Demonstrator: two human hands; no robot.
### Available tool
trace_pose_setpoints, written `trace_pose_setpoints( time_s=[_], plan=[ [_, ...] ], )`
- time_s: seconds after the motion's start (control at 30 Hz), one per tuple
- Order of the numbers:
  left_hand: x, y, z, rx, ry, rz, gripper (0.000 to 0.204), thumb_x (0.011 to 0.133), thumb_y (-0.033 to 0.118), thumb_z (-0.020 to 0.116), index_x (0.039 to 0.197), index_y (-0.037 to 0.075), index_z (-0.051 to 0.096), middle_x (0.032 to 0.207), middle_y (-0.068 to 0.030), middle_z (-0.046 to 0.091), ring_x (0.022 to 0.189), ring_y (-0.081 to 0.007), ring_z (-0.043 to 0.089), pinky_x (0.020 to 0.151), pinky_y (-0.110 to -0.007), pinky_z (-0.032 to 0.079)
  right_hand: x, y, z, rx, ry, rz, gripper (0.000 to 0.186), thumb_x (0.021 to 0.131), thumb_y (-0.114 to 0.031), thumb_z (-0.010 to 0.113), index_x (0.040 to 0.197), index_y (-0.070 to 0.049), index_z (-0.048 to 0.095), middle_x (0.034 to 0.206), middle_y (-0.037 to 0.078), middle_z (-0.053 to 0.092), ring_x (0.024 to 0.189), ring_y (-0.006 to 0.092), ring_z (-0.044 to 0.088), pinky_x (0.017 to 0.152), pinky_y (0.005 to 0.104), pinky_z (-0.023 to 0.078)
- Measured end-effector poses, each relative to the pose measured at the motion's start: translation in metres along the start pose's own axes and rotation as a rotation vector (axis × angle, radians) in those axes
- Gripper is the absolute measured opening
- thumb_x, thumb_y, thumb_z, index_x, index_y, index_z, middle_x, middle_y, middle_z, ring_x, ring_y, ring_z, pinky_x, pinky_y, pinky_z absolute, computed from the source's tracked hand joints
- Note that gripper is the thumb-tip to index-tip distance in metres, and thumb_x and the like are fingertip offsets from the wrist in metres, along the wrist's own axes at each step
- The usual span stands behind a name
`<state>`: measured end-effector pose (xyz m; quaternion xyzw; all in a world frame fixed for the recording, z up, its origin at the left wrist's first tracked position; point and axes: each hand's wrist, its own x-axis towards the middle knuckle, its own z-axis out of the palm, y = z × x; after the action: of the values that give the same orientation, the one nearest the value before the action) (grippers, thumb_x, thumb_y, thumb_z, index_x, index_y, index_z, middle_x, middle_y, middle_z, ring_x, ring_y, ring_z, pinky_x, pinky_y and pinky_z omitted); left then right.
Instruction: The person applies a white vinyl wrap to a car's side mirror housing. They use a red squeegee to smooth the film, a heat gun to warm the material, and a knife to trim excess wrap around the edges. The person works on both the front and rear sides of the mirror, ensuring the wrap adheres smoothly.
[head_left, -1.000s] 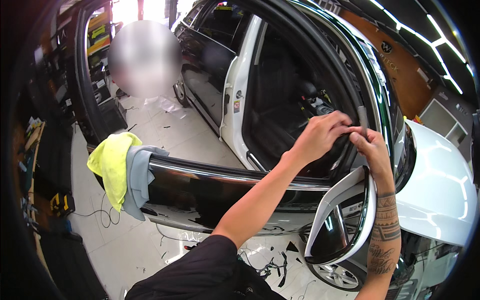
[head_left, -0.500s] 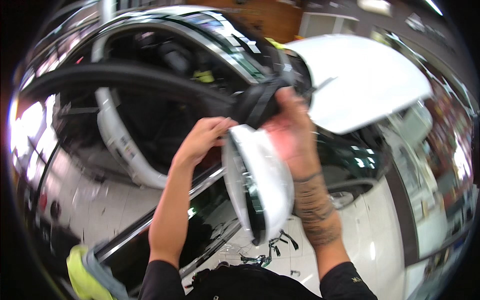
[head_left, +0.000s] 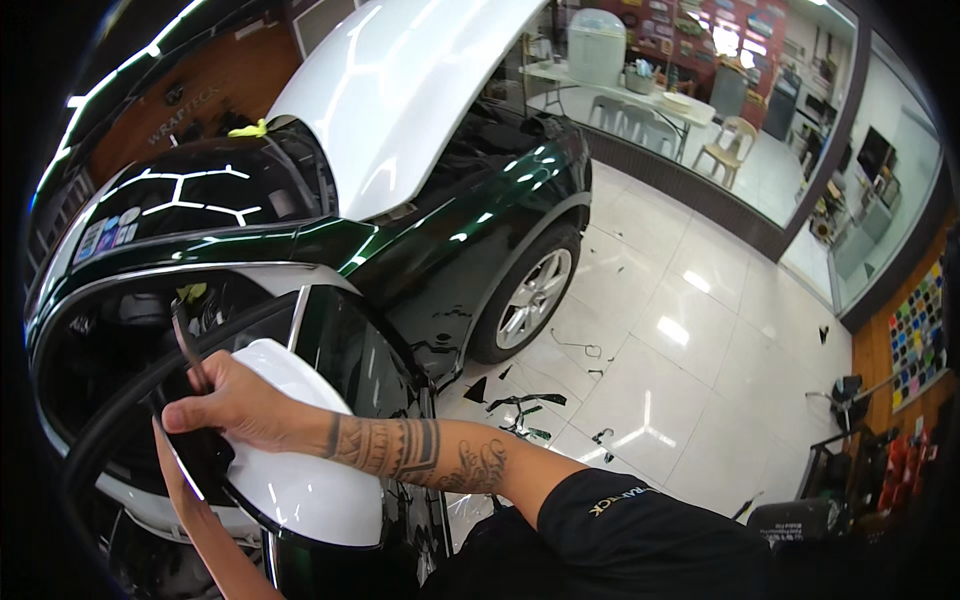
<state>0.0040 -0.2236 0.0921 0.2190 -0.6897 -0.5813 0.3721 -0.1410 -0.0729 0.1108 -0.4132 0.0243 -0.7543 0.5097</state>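
Note:
A white side mirror housing [head_left: 318, 505] stands out from the dark green car door [head_left: 338, 335]. My right hand [head_left: 238, 402] is closed at the mirror's inner side, its forearm lying across the white housing. From the fist a slim, dark, pen-like tool [head_left: 187, 342] points upward; its exact kind is unclear. My left arm [head_left: 205, 525] rises from the lower edge beside the mirror. The left hand is mostly hidden behind the mirror and the black window frame [head_left: 100, 425], so its fingers do not show.
A raised white hood [head_left: 400, 90] tops the dark green car [head_left: 430, 240]. Dark film scraps [head_left: 530, 405] lie on the tiled floor [head_left: 680, 400] near the front wheel [head_left: 535, 300]. Glass walls [head_left: 690, 110] stand at the back; a black stool-like object [head_left: 800, 520] sits lower right.
My view has swung right, bringing the mirror and both arms to the lower left. My right hand now shows closed with a slim tool; the left hand has dropped out of sight.

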Motion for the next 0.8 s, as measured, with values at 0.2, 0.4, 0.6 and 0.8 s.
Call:
trace_pose_setpoints(
  time_s=[0.2, 0.4, 0.6, 0.8],
  plan=[
    [0.000, 0.009, 0.010, 0.181, -0.017, 0.033, 0.040, 0.093, 0.033, 0.062, 0.113, -0.001, 0.058, 0.090, -0.0030, 0.061, 0.078, -0.0124, 0.061, 0.070, -0.025, 0.050, -0.006, -0.010, 0.001, -0.110, 0.001, -0.043, 0.029, 0.073, -0.026, 0.088, 0.077, -0.004, 0.068, 0.072, 0.000, 0.064, 0.067, 0.0062, 0.056, 0.067, 0.0228, 0.043],
    [0.001, 0.016, -0.002, 0.192, -0.227, -0.046, 0.043, 0.101, 0.036, 0.050, 0.124, 0.001, 0.056, 0.105, -0.0036, 0.061, 0.096, -0.0151, 0.061, 0.085, -0.028, 0.048, -0.004, -0.003, 0.002, -0.117, -0.001, -0.024, 0.030, 0.073, -0.027, 0.088, 0.075, -0.004, 0.068, 0.069, 0.000, 0.064, 0.066, 0.0066, 0.056, 0.065, 0.0229, 0.043],
    [0.011, 0.008, 0.020, 0.214, -0.256, -0.052, 0.042, 0.101, 0.036, 0.051, 0.123, 0.001, 0.057, 0.104, -0.0035, 0.061, 0.096, -0.0149, 0.061, 0.084, -0.028, 0.048, -0.006, -0.007, 0.007, -0.069, 0.056, -0.007, 0.034, 0.068, -0.026, 0.090, 0.075, -0.003, 0.066, 0.069, 0.001, 0.063, 0.067, 0.0084, 0.057, 0.065, 0.0234, 0.044],
    [0.037, -0.005, 0.095, 0.227, -0.331, 0.004, 0.041, 0.101, 0.036, 0.051, 0.122, 0.001, 0.057, 0.103, -0.0035, 0.061, 0.095, -0.0147, 0.061, 0.084, -0.028, 0.048, -0.003, -0.013, 0.010, -0.312, 0.278, 0.060, 0.059, 0.060, -0.013, 0.082, 0.107, -0.003, 0.049, 0.099, 0.010, 0.053, 0.099, 0.0209, 0.049, 0.087, 0.0365, 0.043]
  ],
)
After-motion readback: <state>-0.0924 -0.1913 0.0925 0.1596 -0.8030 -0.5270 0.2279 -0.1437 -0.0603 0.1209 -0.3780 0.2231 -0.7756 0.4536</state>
